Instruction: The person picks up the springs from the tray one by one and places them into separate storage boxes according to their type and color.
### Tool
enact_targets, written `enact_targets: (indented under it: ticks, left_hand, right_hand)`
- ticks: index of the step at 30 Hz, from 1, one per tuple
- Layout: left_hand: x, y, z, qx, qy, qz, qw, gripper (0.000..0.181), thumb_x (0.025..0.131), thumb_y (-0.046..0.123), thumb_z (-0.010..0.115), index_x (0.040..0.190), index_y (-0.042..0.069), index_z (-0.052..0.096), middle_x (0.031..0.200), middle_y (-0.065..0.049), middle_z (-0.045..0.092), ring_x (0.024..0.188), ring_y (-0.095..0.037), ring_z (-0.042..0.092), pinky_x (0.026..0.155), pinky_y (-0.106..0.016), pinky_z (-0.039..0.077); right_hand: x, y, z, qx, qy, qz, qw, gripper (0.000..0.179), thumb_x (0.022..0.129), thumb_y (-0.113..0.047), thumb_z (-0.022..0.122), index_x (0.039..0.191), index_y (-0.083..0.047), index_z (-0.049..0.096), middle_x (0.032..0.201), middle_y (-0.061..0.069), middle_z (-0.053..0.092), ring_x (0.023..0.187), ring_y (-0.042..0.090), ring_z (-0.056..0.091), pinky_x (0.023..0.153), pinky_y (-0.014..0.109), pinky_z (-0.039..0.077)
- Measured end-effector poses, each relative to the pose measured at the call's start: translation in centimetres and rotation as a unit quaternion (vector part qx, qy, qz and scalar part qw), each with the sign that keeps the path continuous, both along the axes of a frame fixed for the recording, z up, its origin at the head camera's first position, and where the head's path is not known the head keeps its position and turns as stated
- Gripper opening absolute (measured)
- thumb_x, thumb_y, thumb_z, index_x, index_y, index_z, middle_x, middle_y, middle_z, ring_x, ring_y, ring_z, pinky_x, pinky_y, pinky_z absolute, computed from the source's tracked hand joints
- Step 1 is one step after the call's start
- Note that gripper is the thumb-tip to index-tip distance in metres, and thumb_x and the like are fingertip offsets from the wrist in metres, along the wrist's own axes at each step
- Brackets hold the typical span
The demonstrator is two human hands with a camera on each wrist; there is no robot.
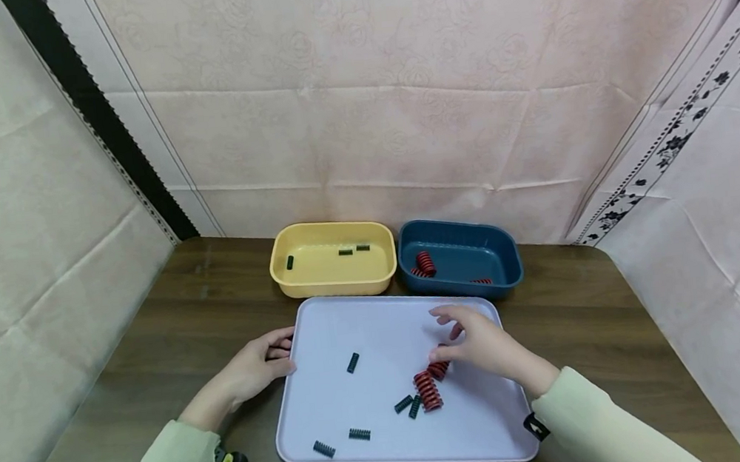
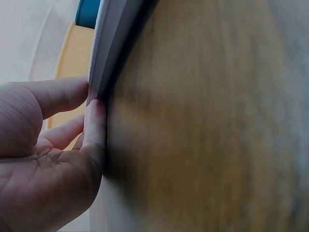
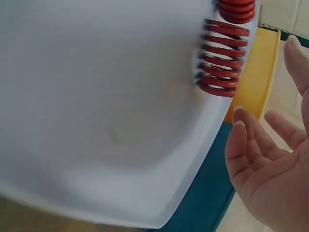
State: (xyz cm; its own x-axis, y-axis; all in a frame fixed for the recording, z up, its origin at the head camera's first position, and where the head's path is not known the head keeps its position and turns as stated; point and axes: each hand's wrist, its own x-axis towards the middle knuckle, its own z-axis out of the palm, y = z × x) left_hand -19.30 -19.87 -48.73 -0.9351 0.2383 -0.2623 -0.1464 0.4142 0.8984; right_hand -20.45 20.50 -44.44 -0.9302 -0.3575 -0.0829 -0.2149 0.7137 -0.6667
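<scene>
My left hand [image 1: 259, 368] grips the left rim of the white tray [image 1: 346, 404], thumb and fingertips at its edge. In the left wrist view that hand [image 2: 53, 145] meets the tray's side wall [image 2: 108, 43]. Over the right part of the tray my right hand [image 1: 477, 340] hovers, fingers spread, thumb near a red coil spring [image 1: 440, 370]. Another red spring [image 1: 428, 391] lies just in front of it. In the right wrist view the hand [image 3: 275, 169] holds nothing and sits apart from the nearer red spring [image 3: 223, 58]. Several small dark green springs [image 1: 352, 363] are scattered on the tray.
Behind the tray stand a yellow bin [image 1: 335, 288] containing 3 dark green springs and a blue bin [image 1: 504, 277] containing several red springs. A wooden table [image 1: 229, 296] lies beneath. Pale patterned cloth [image 1: 359, 113] hangs at the back and both sides.
</scene>
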Motion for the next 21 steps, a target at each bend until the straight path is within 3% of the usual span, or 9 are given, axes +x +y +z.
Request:
enact_targets:
  ticks: [9,21]
  left_hand:
    - [0.1,0.0,-0.1,-0.004,0.004,-0.005,1.0,0.058,0.091,0.008,0.067,0.144,0.011,0.044,0.124,-0.01,0.052,0.11,-0.024,0.052,0.087,-0.036,0.049]
    - [0.1,0.0,-0.1,-0.002,0.001,-0.003,1.0,0.059,0.09,0.007,0.067,0.144,0.011,0.044,0.123,-0.01,0.052,0.11,-0.024,0.052,0.087,-0.034,0.049]
  right_hand:
    - [1.1,1.3,-1.7,0.038,0.003,0.027,0.9989,0.075,0.068,-0.047,0.084,0.13,-0.014,0.058,0.109,-0.002,0.061,0.087,0.013,0.054,0.076,0.032,0.049]
    - [1.4,1.2,-1.9,0.064,-0.004,0.052,0.9965,0.064,0.071,-0.046,0.084,0.121,-0.011,0.062,0.098,-0.005,0.058,0.084,0.014,0.052,0.074,0.032,0.047]
